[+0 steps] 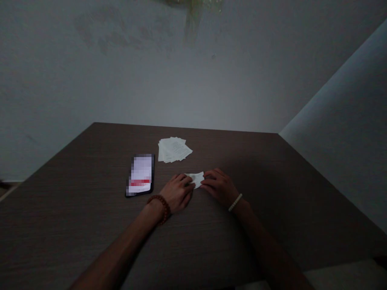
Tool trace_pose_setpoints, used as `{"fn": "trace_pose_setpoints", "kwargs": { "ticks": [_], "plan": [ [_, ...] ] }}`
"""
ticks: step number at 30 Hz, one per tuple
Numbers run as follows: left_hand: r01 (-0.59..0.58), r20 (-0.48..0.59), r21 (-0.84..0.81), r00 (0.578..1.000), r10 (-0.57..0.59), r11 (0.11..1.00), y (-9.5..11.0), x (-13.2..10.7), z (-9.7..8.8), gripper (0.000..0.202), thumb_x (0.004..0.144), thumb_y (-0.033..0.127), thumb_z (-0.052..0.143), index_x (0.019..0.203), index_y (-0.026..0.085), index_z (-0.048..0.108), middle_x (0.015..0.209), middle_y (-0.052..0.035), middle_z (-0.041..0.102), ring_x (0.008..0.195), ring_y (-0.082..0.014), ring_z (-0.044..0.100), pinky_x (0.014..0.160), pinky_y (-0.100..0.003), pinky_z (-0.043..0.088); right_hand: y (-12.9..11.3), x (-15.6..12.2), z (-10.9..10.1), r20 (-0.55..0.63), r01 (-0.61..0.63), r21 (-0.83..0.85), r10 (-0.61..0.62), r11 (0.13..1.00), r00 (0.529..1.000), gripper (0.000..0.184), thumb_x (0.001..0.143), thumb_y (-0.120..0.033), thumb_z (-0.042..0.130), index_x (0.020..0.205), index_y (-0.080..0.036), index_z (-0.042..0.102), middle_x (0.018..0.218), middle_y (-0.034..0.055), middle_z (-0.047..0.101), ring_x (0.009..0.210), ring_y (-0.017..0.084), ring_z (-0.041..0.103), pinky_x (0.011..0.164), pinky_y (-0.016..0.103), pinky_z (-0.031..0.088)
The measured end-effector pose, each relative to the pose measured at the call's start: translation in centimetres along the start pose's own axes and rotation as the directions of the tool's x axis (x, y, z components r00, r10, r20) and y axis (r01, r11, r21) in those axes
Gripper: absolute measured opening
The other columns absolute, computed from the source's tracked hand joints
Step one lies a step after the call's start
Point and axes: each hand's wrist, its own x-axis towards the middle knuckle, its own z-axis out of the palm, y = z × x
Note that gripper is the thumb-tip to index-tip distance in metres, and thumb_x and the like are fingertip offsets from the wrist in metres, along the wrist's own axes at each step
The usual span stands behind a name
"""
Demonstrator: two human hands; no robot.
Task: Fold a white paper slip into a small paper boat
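Observation:
A small white slip of paper (197,178) with faint print lies between my two hands, low over the dark tabletop. My left hand (177,190) covers its left end, the fingers curled and pressed onto it. At the right edge, the fingertips of my right hand (221,186) grip the slip, thumb and fingers drawn close together. Part of the paper is hidden under the left fingers. Beyond it, a fanned pile of printed paper slips (173,150) rests on the table. A phone (140,173) with a lit, blurred screen lies left of my left hand.
The brown wood-grain table (229,149) reaches back to a stained grey wall (121,72). On the right, another wall (353,121) runs along the table's side. A brown beaded bracelet (165,207) circles my left wrist, a pale one (235,202) my right.

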Motion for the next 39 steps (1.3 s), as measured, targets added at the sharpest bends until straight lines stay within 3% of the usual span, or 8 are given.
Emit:
{"fn": "trace_pose_setpoints", "kwargs": {
  "ticks": [16, 24, 33, 39],
  "plan": [
    [-0.061, 0.090, 0.083, 0.995, 0.053, 0.995, -0.1, 0.0, 0.1, 0.033, 0.084, 0.018, 0.048, 0.116, 0.018, 0.057, 0.106, -0.0116, 0.054, 0.102, -0.0274, 0.046, 0.087, -0.043, 0.039, 0.8, -0.1, -0.1, 0.045, 0.007, 0.028, -0.008, 1.000, 0.999, 0.017, 0.080, -0.033, 0.068, 0.093, -0.021, 0.069, 0.098, 0.0060, 0.065, 0.094, 0.021, 0.053, 0.081, 0.034, 0.047],
    [-0.078, 0.072, 0.088, 0.995, 0.071, 0.993, -0.1, -0.1, 0.3, 0.036, 0.084, 0.019, 0.051, 0.119, 0.020, 0.056, 0.108, -0.0118, 0.053, 0.103, -0.0279, 0.045, 0.089, -0.044, 0.038, 0.8, -0.1, 0.2, 0.031, 0.023, 0.014, -0.024, 1.000, 0.999, 0.014, 0.085, -0.032, 0.063, 0.092, -0.022, 0.070, 0.095, 0.0064, 0.065, 0.092, 0.020, 0.054, 0.080, 0.034, 0.048],
    [-0.073, 0.062, 0.060, 0.996, 0.070, 0.995, -0.2, -0.1, 0.3, 0.035, 0.083, 0.018, 0.051, 0.117, 0.020, 0.058, 0.107, -0.0117, 0.053, 0.101, -0.0273, 0.047, 0.088, -0.043, 0.038, 1.3, -0.2, -0.3, 0.076, 0.002, 0.027, -0.004, 1.000, 0.997, 0.028, 0.072, -0.040, 0.075, 0.093, -0.022, 0.070, 0.100, 0.0061, 0.065, 0.093, 0.020, 0.055, 0.080, 0.034, 0.048],
    [-0.054, 0.046, 0.032, 0.998, 0.052, 0.998, -0.1, -0.1, 0.2, 0.032, 0.082, 0.019, 0.051, 0.113, 0.018, 0.060, 0.106, -0.0115, 0.055, 0.102, -0.0269, 0.048, 0.089, -0.044, 0.039, 1.0, -0.2, -1.0, 0.088, -0.031, 0.014, 0.030, 0.999, 0.996, 0.017, 0.077, -0.026, 0.071, 0.094, -0.022, 0.069, 0.100, 0.0057, 0.065, 0.093, 0.020, 0.054, 0.081, 0.035, 0.048]
  ]
}}
